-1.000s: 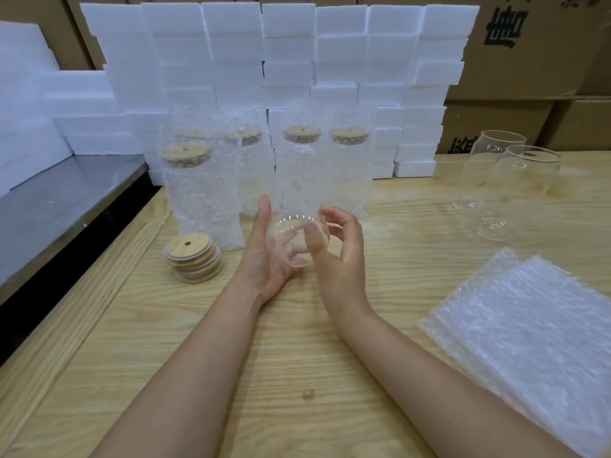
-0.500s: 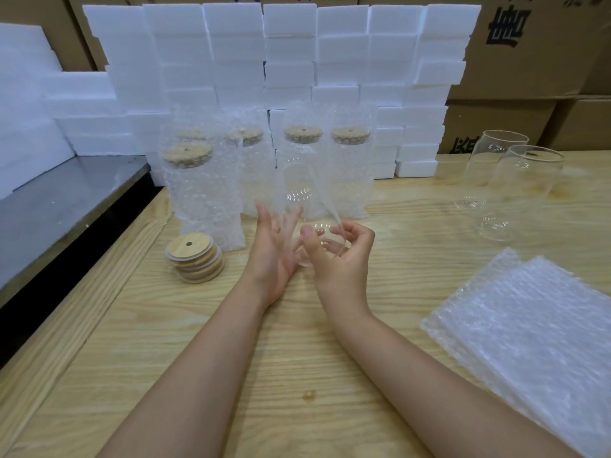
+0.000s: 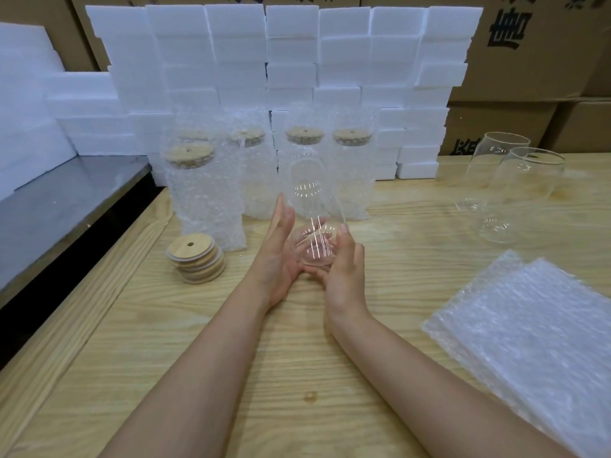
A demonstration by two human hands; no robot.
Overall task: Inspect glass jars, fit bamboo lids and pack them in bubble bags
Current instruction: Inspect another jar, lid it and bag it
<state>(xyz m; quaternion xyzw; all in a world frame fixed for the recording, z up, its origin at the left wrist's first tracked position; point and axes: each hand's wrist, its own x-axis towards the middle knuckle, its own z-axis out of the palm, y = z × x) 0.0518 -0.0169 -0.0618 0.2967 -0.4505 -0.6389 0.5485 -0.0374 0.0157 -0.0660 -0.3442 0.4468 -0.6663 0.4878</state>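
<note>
Clear glass reads poorly: the glass jar [image 3: 309,206] shows mostly as glints, and I cannot tell which end is its mouth. Five bagged jars [image 3: 205,193] stand behind it, their lids dim through the bubble film and the rear left one largely hidden. The stack of bubble bags [image 3: 535,342] is cut off at the right of the frame. The print on the cardboard boxes [image 3: 529,61] is cropped. The desk [image 3: 297,375] is pale wood with the grain running across, and a dark metal surface [image 3: 66,200] adjoins its left edge. White foam blocks [image 3: 291,54] are walled up along the desk's far edge, with the boxes behind. Bamboo lids [image 3: 196,259] are stacked near the left edge, just in front of the nearest bagged jar. Two bare jars [image 3: 522,193] stand toward the far right corner, overlapping in view. The glass jar is held above mid-desk, tilted away, its near end between both palms. Left grip [image 3: 276,256]: fingers straight, flat against the jar's left side. Right grip [image 3: 345,269]: fingers curled round the near end, thumb up the right side.
</note>
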